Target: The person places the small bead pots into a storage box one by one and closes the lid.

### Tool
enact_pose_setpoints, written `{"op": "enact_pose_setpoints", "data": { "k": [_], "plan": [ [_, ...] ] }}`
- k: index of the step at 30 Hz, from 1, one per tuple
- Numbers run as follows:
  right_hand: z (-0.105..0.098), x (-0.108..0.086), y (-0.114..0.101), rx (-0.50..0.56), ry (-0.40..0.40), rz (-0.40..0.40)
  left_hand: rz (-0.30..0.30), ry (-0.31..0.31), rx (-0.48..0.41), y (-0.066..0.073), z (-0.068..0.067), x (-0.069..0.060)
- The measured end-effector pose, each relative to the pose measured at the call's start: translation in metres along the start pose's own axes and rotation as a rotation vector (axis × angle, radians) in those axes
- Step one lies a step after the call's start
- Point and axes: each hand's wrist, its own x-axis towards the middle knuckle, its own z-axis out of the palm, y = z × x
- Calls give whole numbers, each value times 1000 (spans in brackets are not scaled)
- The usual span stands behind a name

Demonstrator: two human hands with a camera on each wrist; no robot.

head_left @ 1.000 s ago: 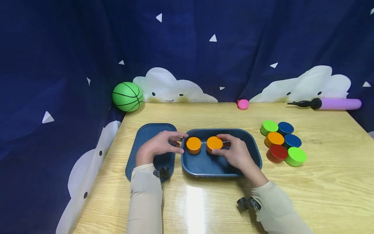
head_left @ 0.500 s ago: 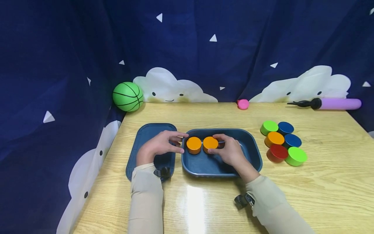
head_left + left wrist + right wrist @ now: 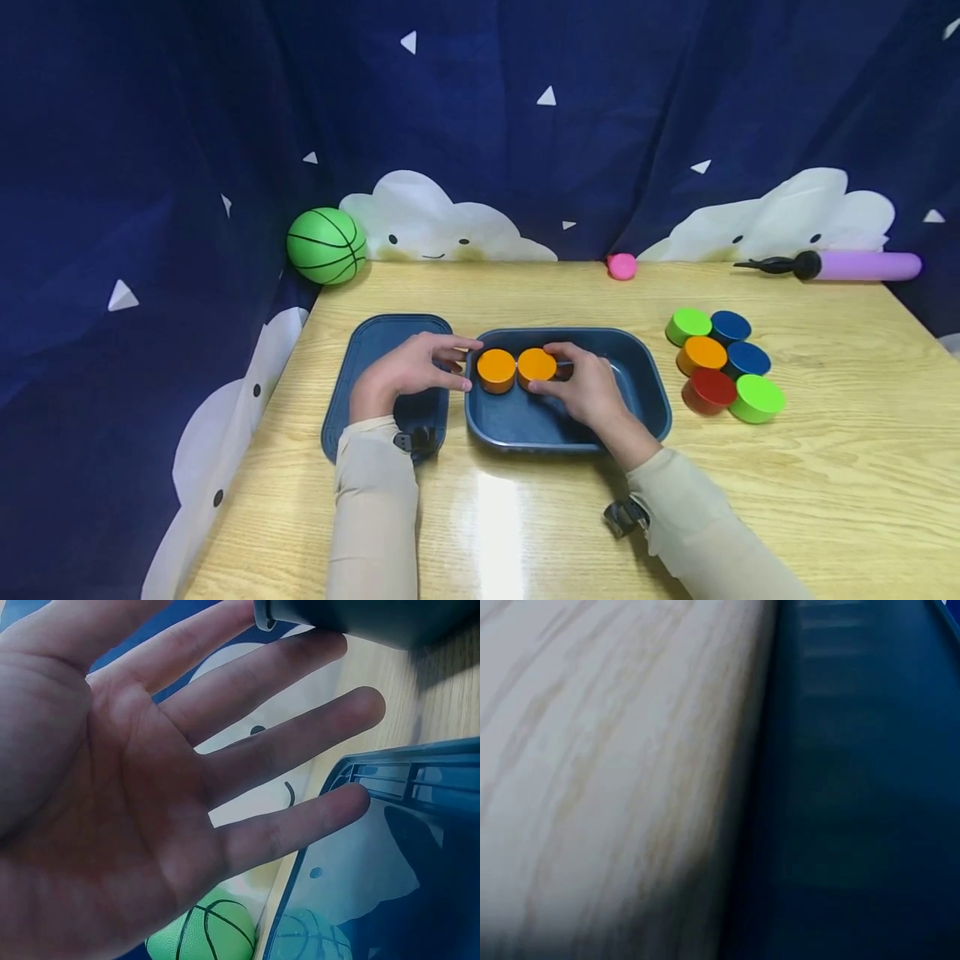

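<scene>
Right orange disc [image 3: 536, 367]: pinched between the thumb and fingers of the right hand [image 3: 588, 387], inside the blue bin [image 3: 543, 422], toward its left part.
Left orange disc [image 3: 496, 370]: placed in the same bin, just beside the other disc and close to the left wall; whether the two are touching cannot be told.
Left hand [image 3: 405, 368]: held wide, thumb and fingers extended toward the bin's left rim; contact with the rim cannot be made out.
Flat blue panel [image 3: 382, 337]: laid left of the bin, partly covered by the left hand and forearm; a glossy, reflecting surface is shown in the left wrist view.
Disc cluster: grouped right of the bin, with two green discs [image 3: 757, 399], two blue discs [image 3: 748, 360], a third orange disc [image 3: 701, 356] and a red disc [image 3: 708, 392] set close together.
Sleeves [image 3: 375, 508]: pale, with a small black device worn at each wrist.
Back edge: lined with a green ball [image 3: 327, 246] at left, a small pink item [image 3: 622, 267], and a purple pump [image 3: 866, 266] at right.
Tabletop [image 3: 847, 467]: pale and wood-grained, backed by a dark blue curtain [image 3: 480, 100] printed with clouds and white triangles.
</scene>
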Motion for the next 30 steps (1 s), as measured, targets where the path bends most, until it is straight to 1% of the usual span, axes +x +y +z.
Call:
{"op": "enact_pose_setpoints", "data": {
  "k": [9, 13, 16, 19, 23, 27, 30],
  "plan": [
    [3, 1, -1, 1, -5, 2, -1, -1, 19, 1, -2, -1],
    [3, 0, 0, -2, 1, -2, 8, -2, 21, 0, -1, -1],
    [0, -1, 0, 9, 16, -5, 2, -1, 19, 1, 0, -1],
    [-4, -3, 1, 43, 58, -10, -6, -2, 16, 2, 0, -1],
    [-17, -7, 6, 83, 150, -42, 1, -7, -1, 2, 1, 1],
    [-34, -14, 18, 89, 234, -63, 6, -13, -8, 2, 1, 2],
    [-46, -23, 29, 126, 294, -58, -2, -14, -3, 0, 0, -1]
  ]
}}
